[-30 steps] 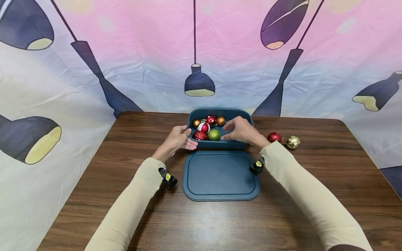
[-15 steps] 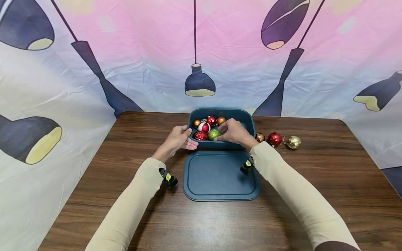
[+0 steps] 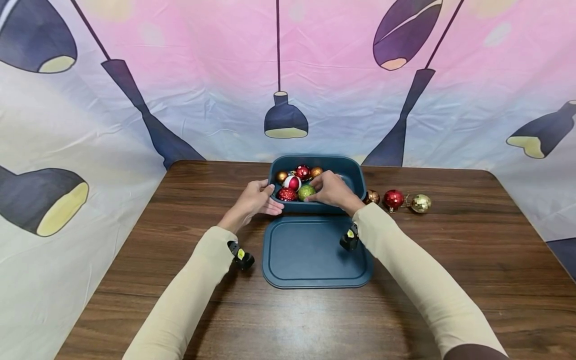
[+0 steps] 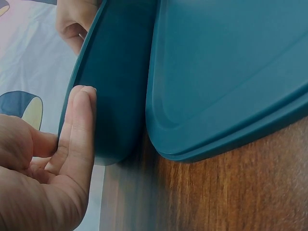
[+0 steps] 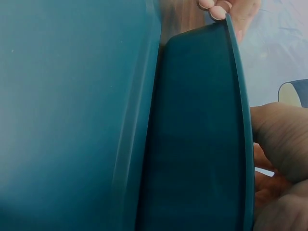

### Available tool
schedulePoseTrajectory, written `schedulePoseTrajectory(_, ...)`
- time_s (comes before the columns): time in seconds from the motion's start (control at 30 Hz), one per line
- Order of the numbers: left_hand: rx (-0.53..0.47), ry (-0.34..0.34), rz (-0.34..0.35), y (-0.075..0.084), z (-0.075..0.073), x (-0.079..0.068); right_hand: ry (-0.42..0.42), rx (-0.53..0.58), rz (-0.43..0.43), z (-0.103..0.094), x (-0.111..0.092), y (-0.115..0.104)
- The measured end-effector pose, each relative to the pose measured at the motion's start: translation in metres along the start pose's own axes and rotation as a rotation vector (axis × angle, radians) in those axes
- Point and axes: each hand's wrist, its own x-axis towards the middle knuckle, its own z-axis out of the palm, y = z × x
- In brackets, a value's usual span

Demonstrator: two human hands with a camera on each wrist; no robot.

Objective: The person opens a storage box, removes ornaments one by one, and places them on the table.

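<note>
A dark blue-green box (image 3: 288, 207) stands at the back of the table with several Christmas baubles in it. My left hand (image 3: 254, 199) holds its near left corner, thumb over the rim and straight fingers along the outside wall. Inside the box my right hand (image 3: 334, 190) reaches over the near wall and pinches a green glitter bauble (image 3: 305, 192) from its right side. Beside that one lie a red glitter bauble (image 3: 286, 194), a red-and-white one (image 3: 293, 183), a shiny red one (image 3: 303, 172) and two copper-gold ones. The box wall hides the right fingertips in the right wrist view.
A matching lid (image 3: 317, 252) lies flat on the table just in front of the box. To the right of the box sit a bronze bauble (image 3: 372, 197), a red bauble (image 3: 393, 199) and a gold faceted bauble (image 3: 421, 203). A printed cloth (image 3: 225, 100) hangs behind the table.
My right hand has moved left inside the box to the green bauble, its fingers closing around it. The bronze bauble has come into view behind the forearm. My left hand has stayed still.
</note>
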Motion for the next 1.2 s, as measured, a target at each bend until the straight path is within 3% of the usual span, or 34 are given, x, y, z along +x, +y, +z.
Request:
schedulePoseTrajectory(0.3, -0.001, -0.004, 0.005, 0.001, 0.000, -0.001, -0.003, 0.014, 0.001, -0.005, -0.003, 0.001)
schedulePoseTrajectory(0.57, 0.007, -0.003, 0.006, 0.000, -0.001, -0.001, -0.014, 0.085, 0.009, -0.018, -0.009, 0.004)
schedulePoseTrajectory(1.2, 0.011, -0.005, 0.010, 0.000, -0.001, -0.001, 0.017, 0.115, 0.018, -0.049, -0.024, 0.008)
